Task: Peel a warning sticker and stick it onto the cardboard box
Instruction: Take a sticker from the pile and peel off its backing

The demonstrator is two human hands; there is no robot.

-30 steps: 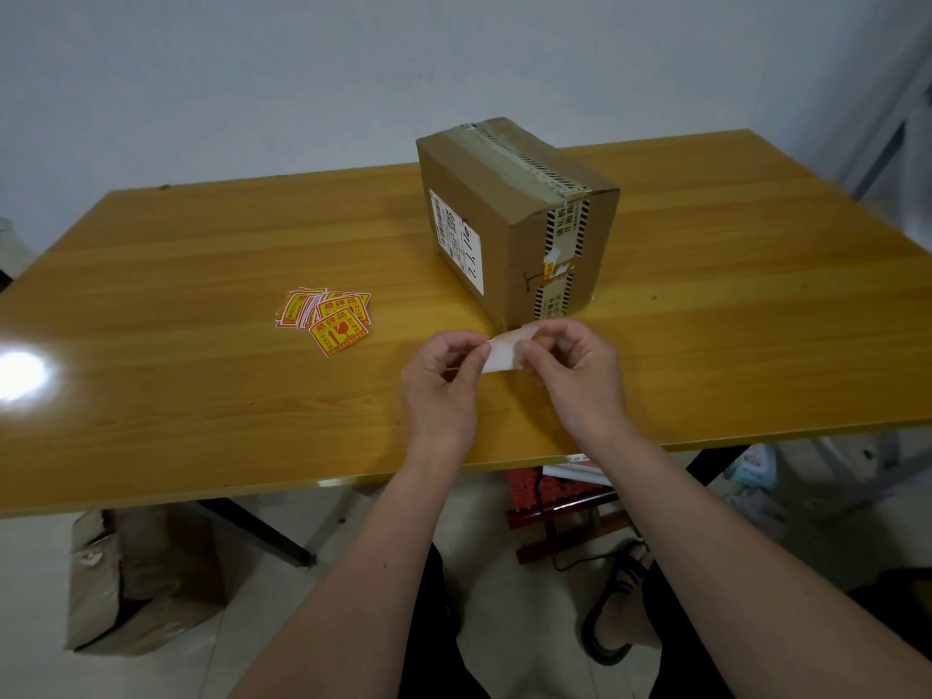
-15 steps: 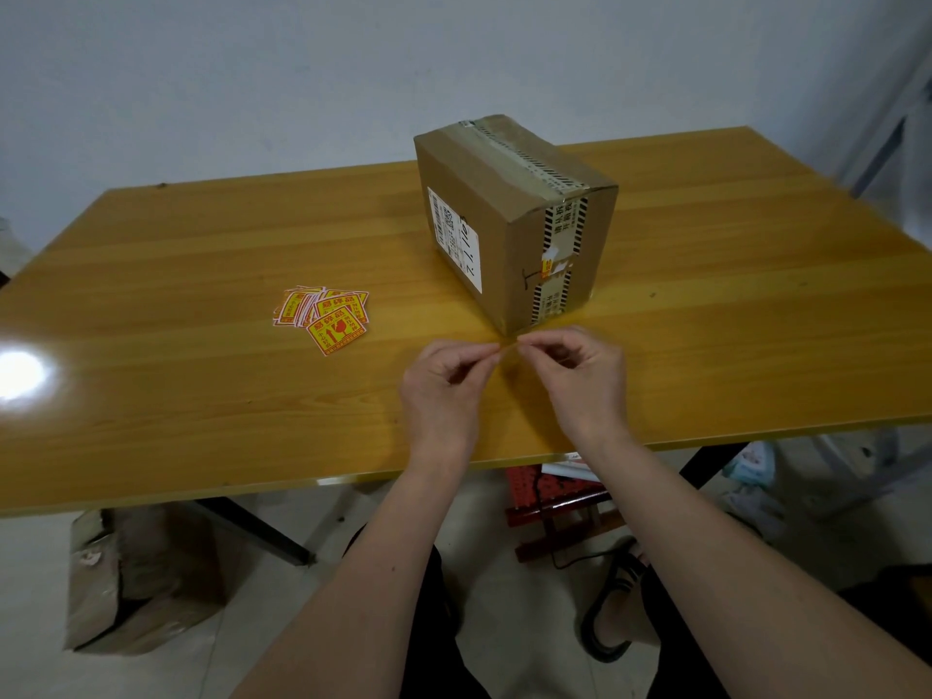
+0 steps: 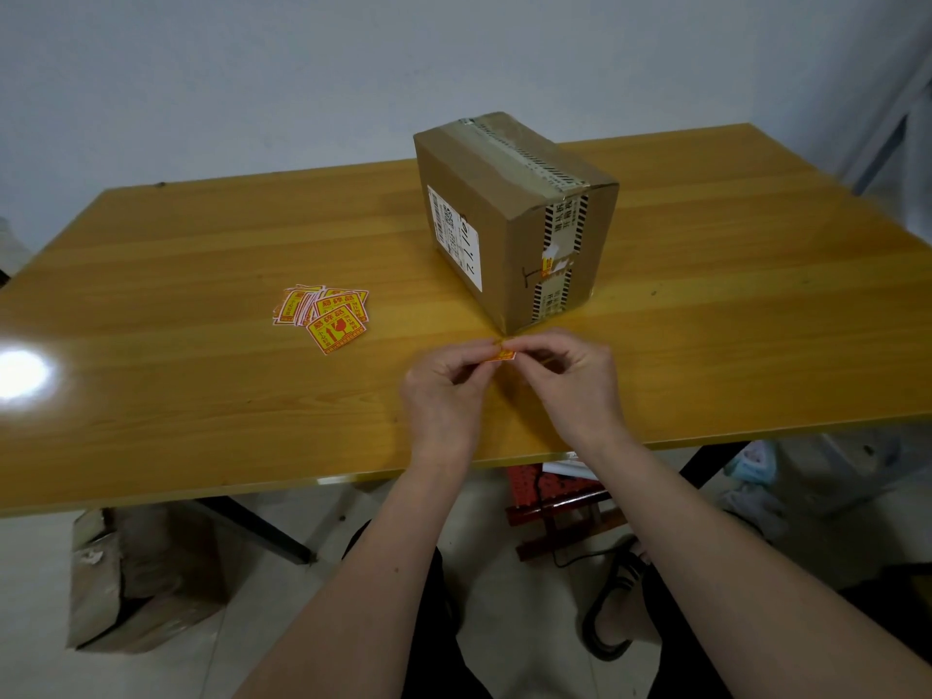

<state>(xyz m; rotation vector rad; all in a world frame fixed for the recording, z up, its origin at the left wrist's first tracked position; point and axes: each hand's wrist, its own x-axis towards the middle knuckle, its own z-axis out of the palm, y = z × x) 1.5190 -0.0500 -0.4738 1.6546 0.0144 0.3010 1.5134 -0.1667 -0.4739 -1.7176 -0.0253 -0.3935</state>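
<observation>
A taped cardboard box stands upright on the wooden table, past its middle, with a white shipping label on its left face. Just in front of the box's near corner, my left hand and my right hand pinch one small orange-and-yellow warning sticker between their fingertips. The sticker is seen almost edge-on, a little above the tabletop. Whether its backing has come apart from it is hidden by my fingers. A loose pile of the same stickers lies on the table to the left.
A bright lamp glare sits on the table's left side. Under the table are a crumpled cardboard box at the left, a red stool and black table legs. A metal frame stands at the far right.
A second ago the sticker showed its white back between my hands. It has since been turned nearly flat, and an orange strip of its front now shows. My hands stayed in place.
</observation>
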